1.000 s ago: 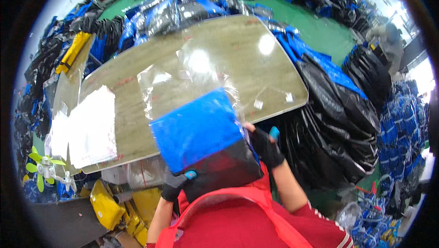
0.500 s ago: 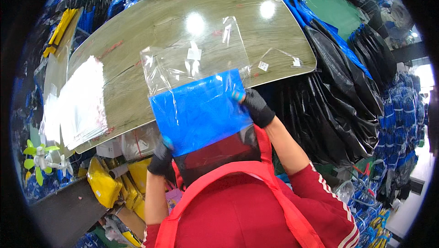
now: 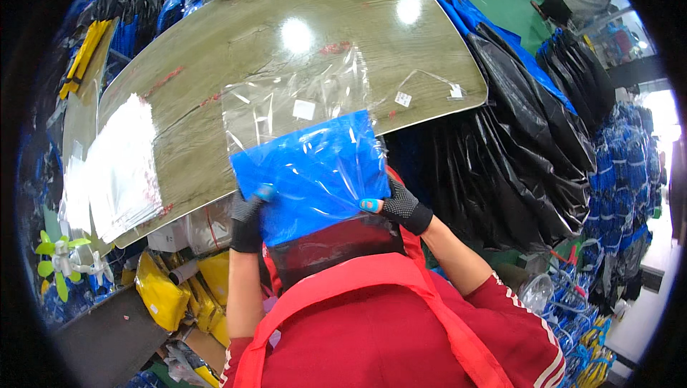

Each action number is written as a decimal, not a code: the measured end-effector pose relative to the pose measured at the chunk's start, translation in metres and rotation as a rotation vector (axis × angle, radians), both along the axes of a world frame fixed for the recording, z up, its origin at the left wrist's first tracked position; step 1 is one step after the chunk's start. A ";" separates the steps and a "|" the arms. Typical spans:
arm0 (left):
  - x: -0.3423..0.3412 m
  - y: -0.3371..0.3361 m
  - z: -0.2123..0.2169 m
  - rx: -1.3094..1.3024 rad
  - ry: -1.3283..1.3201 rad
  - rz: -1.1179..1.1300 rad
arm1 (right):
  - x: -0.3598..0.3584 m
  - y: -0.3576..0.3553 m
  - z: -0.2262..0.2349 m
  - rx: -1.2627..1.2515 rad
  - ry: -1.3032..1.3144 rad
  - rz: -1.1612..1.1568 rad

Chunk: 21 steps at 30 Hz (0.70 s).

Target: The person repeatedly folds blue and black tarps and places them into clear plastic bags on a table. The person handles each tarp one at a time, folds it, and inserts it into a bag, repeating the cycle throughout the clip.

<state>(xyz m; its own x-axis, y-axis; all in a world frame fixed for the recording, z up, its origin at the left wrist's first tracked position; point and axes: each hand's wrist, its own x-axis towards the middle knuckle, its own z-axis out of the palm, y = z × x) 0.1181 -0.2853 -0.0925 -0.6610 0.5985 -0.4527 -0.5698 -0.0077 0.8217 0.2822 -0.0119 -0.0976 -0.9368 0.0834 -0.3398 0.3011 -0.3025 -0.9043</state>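
Observation:
A clear plastic bag (image 3: 336, 81) with a folded blue sheet (image 3: 311, 173) inside is held in front of me at the near edge of the table. Its transparent upper part stretches over the tabletop, and a small white label (image 3: 303, 109) shows there. My left hand (image 3: 248, 220), in a black dotted glove, grips the left side, thumb on top. On the right side my right hand (image 3: 402, 207), gloved alike, pinches the bag with its blue-tipped thumb on top. The other fingers of both hands are mostly hidden beneath. A dark section (image 3: 336, 245) shows below the blue.
A wood-patterned table (image 3: 229, 37) carries a stack of white sheets (image 3: 125, 166) at left and a small tag (image 3: 403, 99) at right. Black sheeting (image 3: 515, 152) hangs beside its right edge. Yellow packs (image 3: 161, 291) and a small green-bladed fan (image 3: 61, 263) are at lower left.
My right hand has shifted down along the bag's right side, and my left hand has moved up its left side. The bag's clear top has sunk a little.

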 end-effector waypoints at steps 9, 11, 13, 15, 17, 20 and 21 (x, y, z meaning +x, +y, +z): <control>0.082 -0.050 -0.034 0.011 0.264 -0.205 | 0.056 -0.013 0.022 0.166 -0.240 0.034; 0.073 -0.055 -0.040 0.018 0.112 -0.194 | 0.037 -0.007 0.036 0.201 -0.330 0.065; 0.056 -0.036 -0.041 0.140 -0.172 -0.077 | 0.010 -0.001 0.051 -0.133 0.269 -0.250; 0.041 0.001 -0.028 0.201 -0.250 0.049 | -0.017 -0.006 0.069 -0.157 0.325 -0.275; 0.039 0.049 -0.004 0.296 -0.116 0.091 | -0.047 -0.010 0.089 0.054 0.349 -0.346; 0.031 0.090 0.062 -0.201 0.278 -0.459 | -0.073 0.010 0.128 0.108 0.465 -0.344; 0.029 0.083 0.089 -0.398 0.774 -0.510 | -0.081 0.018 0.140 -0.032 0.545 -0.283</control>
<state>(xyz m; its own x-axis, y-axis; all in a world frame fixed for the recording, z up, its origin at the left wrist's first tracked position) 0.1470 -0.2019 -0.0035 -0.5649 0.7907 -0.2359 0.2624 0.4432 0.8571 0.2014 0.0057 0.0426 -0.9195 0.3518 0.1752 -0.2977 -0.3327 -0.8948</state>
